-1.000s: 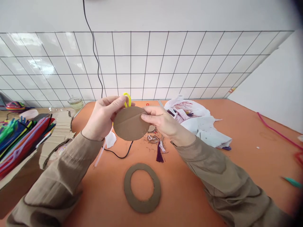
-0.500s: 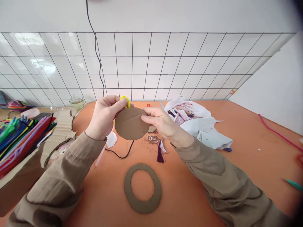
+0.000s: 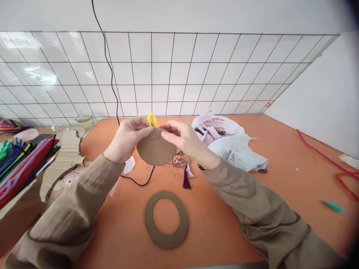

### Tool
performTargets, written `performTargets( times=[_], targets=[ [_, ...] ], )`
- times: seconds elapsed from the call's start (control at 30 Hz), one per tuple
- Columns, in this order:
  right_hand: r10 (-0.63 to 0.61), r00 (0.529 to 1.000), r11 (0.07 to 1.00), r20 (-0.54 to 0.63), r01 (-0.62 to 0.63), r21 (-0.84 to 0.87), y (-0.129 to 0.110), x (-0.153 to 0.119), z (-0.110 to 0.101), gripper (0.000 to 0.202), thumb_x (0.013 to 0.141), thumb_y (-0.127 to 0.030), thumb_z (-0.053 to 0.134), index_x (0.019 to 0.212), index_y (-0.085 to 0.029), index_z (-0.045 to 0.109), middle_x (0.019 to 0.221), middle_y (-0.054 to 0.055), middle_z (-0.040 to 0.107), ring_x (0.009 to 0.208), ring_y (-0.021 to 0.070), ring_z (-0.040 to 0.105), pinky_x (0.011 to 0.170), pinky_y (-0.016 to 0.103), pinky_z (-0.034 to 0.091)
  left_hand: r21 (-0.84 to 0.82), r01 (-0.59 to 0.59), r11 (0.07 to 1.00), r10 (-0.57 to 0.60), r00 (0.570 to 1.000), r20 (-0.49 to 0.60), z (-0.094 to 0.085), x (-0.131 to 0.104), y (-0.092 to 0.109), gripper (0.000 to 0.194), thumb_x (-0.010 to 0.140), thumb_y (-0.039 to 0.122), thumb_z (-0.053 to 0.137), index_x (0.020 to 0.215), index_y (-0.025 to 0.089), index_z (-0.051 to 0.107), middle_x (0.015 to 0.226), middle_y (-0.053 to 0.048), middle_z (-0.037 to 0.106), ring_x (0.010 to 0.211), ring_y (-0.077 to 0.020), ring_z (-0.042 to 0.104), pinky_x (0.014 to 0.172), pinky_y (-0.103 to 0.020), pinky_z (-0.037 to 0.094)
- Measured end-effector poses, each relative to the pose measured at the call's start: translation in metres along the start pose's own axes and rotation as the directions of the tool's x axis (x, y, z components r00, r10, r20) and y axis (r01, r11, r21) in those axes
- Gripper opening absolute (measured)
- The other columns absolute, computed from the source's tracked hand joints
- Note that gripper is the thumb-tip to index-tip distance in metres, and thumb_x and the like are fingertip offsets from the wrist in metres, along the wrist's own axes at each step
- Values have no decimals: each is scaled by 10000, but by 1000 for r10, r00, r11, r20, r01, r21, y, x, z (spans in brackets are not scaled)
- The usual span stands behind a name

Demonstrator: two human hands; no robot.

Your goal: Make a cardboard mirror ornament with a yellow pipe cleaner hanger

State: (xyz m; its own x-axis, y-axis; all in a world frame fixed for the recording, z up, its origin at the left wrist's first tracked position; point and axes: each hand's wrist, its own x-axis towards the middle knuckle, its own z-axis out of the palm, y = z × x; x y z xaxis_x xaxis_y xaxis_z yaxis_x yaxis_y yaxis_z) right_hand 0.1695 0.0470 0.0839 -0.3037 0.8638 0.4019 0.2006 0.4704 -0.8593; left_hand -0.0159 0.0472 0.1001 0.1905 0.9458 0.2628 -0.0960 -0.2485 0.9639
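A brown cardboard disc [image 3: 156,149] is held up over the table between both hands. My left hand [image 3: 127,138] pinches its upper left edge, together with the base of a yellow loop [image 3: 152,120] that stands up above the rim. My right hand [image 3: 187,140] grips the disc's upper right edge, thumb on the near face and fingers behind. What lies behind the disc is hidden. Below it, a flat cardboard ring [image 3: 149,220] rests on the orange table [image 3: 213,231].
Colourful pipe cleaners [image 3: 25,164] and torn cardboard [image 3: 66,151] lie at the left. A dark red tassel [image 3: 186,178], a black cable [image 3: 143,184] and a white plastic bag [image 3: 241,149] are beyond the ring. A green object [image 3: 333,206] lies at the right.
The yellow loop now stands upright above the disc's rim. My right hand has moved inward along the top edge, nearer my left hand. The view has shifted slightly.
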Motion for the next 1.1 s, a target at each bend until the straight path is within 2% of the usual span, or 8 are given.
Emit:
performTargets(
  times=[0.1,0.23,0.4,0.53,0.63,0.77,0.87,1.1],
  targets=[
    [11,1000,999,22,-10,-45,2,1,-4,168,800,-279,622,890,-150,680,872,45,681,826,170,610,754,326,445,33,37,999,-39,998,55,0,-1,-2,260,675,336,845,830,177,708,813,-36,733,720,-164,652,659,-273,484],
    [-9,999,1000,-52,9,2,7,5,-7,136,780,-263,628,854,-162,679,880,47,707,825,172,630,758,326,463,110,111,988,-121,989,90,-4,0,-4,397,699,385,828,1018,173,727,852,-72,762,784,-215,691,685,-305,501],
    [57,996,997,-65,-54,48,8,6,-8,177,752,-297,664,870,-165,669,896,48,695,869,186,629,770,323,449,84,109,991,-120,982,145,-5,4,-13,248,673,331,825,818,158,721,766,-55,743,700,-182,661,654,-291,470],
    [115,993,993,-18,-114,31,11,5,-7,148,738,-309,635,688,-173,608,680,-19,545,676,129,497,625,287,332,158,126,979,-142,986,90,1,3,-15,257,655,296,819,764,188,612,646,-11,704,589,-152,602,563,-256,387],
    [181,983,977,23,-182,115,16,7,-7,169,684,-299,631,608,-182,537,603,-45,459,588,103,406,571,277,259,190,157,969,-180,977,112,4,1,-15,278,652,314,808,747,192,576,622,-4,680,571,-154,593,544,-253,364],
    [267,958,945,107,-282,164,20,8,-8,183,648,-337,666,650,-186,562,631,-28,508,598,120,453,565,275,280,203,172,964,-200,971,128,3,3,-18,282,642,318,802,740,191,570,628,-4,667,570,-152,588,539,-256,364],
    [259,956,951,136,-277,135,21,7,-10,217,680,-371,691,682,-190,571,680,-8,551,637,137,492,577,281,308,205,177,963,-203,972,117,1,6,-22,289,628,314,809,741,188,575,624,2,652,572,-149,584,545,-256,364],
    [236,967,953,93,-249,175,27,5,-5,203,664,-333,691,651,-181,557,673,-17,511,636,123,457,587,279,312,135,237,962,-256,956,145,0,6,-28,307,615,326,842,748,188,603,646,-12,654,593,-155,590,541,-261,368]
  ],
)
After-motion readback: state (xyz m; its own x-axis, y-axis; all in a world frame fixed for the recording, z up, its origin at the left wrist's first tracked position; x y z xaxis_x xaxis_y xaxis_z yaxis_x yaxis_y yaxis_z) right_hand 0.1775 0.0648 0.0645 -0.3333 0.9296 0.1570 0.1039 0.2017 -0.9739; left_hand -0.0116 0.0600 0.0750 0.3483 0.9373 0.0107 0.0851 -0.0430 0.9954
